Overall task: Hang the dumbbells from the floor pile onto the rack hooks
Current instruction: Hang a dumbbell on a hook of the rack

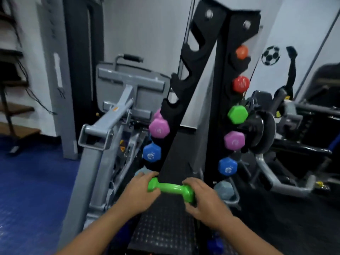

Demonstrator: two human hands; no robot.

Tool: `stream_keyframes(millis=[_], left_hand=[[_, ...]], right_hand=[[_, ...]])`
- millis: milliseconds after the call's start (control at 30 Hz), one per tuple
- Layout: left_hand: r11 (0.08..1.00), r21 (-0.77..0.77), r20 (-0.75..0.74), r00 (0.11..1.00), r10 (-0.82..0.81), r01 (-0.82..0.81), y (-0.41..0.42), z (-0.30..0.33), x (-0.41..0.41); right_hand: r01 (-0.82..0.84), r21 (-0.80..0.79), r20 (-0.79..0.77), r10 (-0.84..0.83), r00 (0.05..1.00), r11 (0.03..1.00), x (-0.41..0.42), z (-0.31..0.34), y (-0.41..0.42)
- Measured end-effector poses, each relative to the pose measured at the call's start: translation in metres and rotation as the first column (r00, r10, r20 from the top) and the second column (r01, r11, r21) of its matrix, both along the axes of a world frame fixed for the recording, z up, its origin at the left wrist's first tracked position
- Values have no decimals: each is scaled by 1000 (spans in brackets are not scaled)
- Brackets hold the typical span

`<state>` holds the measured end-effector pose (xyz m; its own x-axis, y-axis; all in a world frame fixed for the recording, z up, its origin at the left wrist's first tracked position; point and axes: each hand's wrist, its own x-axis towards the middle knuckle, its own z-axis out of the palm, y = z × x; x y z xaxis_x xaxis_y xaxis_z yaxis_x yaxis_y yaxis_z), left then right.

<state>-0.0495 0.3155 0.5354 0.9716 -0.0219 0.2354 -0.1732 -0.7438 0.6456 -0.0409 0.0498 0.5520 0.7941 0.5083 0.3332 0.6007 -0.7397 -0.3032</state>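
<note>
I hold a green dumbbell (172,188) level in front of the black A-frame rack (185,115). My left hand (138,194) grips its left head and my right hand (204,199) grips its right head. On the rack's right side hang an orange (242,52), a red (241,84), a green (237,114), a pink (234,140) and a blue dumbbell (227,166). The left side carries a pink (159,127) and a blue dumbbell (151,152). The upper left hooks (191,48) hold nothing. A pale blue dumbbell (224,190) sits low on the right.
A grey weight machine (114,115) stands close on the left of the rack. Black gym equipment with weight plates (265,129) crowds the right. Blue floor matting (33,181) lies to the left, dark studded matting (161,229) below my hands.
</note>
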Motion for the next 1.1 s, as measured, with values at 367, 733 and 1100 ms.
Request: stream_keyframes(millis=[367, 733, 1100], left_hand=[[974, -163, 305, 931, 200, -156, 21, 135, -8], [952, -204, 482, 823, 301, -228, 28, 225, 49], [890, -396, 364, 851, 378, -225, 27, 249, 146]], right_hand=[[-36, 160, 246, -5, 969, 986, 5, 107, 24], [-113, 362, 294, 2, 956, 925, 35, 156, 73], [-61, 662, 315, -204, 927, 747, 81, 174, 120]])
